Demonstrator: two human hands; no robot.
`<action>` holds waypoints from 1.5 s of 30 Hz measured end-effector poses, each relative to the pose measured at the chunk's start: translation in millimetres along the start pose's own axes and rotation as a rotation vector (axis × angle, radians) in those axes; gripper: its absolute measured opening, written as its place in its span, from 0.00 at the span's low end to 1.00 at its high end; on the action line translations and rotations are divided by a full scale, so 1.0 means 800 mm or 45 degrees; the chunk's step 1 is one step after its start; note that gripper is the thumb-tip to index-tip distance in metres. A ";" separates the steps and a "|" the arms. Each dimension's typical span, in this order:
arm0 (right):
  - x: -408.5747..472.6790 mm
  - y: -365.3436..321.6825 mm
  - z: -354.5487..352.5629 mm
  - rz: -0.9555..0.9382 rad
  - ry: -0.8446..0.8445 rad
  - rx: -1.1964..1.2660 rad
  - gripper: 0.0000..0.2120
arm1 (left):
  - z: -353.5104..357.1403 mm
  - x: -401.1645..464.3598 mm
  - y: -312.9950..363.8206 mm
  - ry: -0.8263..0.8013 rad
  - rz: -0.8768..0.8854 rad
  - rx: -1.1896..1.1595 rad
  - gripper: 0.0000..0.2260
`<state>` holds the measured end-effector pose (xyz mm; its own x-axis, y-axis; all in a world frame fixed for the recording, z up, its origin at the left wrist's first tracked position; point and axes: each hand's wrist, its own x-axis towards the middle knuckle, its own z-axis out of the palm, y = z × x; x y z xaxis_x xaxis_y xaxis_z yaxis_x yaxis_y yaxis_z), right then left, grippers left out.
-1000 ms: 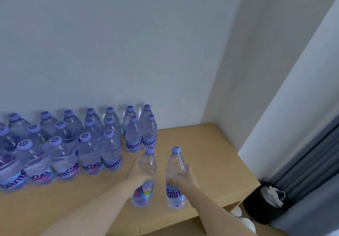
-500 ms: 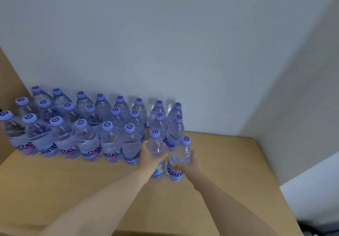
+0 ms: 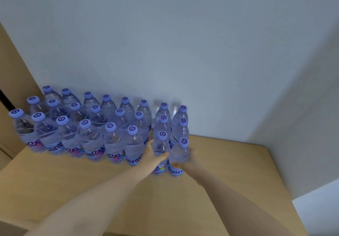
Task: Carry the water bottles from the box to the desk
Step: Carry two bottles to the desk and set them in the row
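Two clear water bottles with purple caps stand side by side on the wooden desk [image 3: 229,171], at the front of the right-hand rows. My left hand [image 3: 153,157] grips the left bottle [image 3: 161,145] around its middle. My right hand [image 3: 189,161] grips the right bottle [image 3: 180,152] the same way. Both bottles look upright, with their bases at the desk top. Several more bottles [image 3: 88,125] of the same kind stand in rows against the wall to the left and behind. The box is out of view.
A pale wall [image 3: 165,43] rises right behind the bottles and turns a corner at the right. A brown wooden panel [image 3: 12,74] borders the desk on the left. Bare desk top lies in front of and to the right of the rows.
Both hands carried their bottles forward from the desk's front edge to the rows and set them in line. My view swung left, away from the black bin.
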<state>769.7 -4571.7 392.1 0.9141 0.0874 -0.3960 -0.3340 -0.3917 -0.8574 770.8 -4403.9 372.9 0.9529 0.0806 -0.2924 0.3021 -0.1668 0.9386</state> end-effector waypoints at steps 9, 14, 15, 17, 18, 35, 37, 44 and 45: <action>0.006 -0.008 -0.005 -0.117 0.056 -0.139 0.34 | -0.023 -0.016 0.017 -0.064 0.142 0.223 0.30; 0.009 -0.008 0.003 -0.042 0.141 -0.268 0.32 | 0.003 -0.013 0.019 0.265 0.114 0.427 0.27; 0.009 -0.009 0.005 -0.020 0.164 -0.280 0.33 | 0.006 -0.011 0.021 0.284 0.072 0.449 0.27; 0.009 -0.012 0.011 -0.006 0.201 -0.290 0.33 | 0.008 -0.008 0.025 0.288 0.016 0.509 0.29; 0.009 -0.012 0.013 -0.007 0.209 -0.303 0.33 | 0.007 -0.006 0.026 0.293 -0.007 0.545 0.31; 0.011 -0.001 0.014 -0.235 0.313 -0.152 0.27 | -0.009 0.005 0.051 0.078 -0.047 0.722 0.32; 0.013 -0.002 0.014 -0.235 0.316 -0.142 0.27 | -0.009 0.005 0.051 0.108 -0.020 0.724 0.31; 0.013 -0.005 0.015 -0.191 0.298 -0.163 0.29 | -0.004 0.007 0.045 0.156 0.001 0.718 0.27; 0.012 -0.005 0.016 -0.180 0.294 -0.166 0.30 | -0.004 0.007 0.042 0.155 0.011 0.717 0.26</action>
<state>776.7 -4557.4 387.1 0.9826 -0.0552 -0.1775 -0.1808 -0.5064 -0.8432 786.4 -4406.0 403.7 0.9555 0.1841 -0.2306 0.2939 -0.6630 0.6885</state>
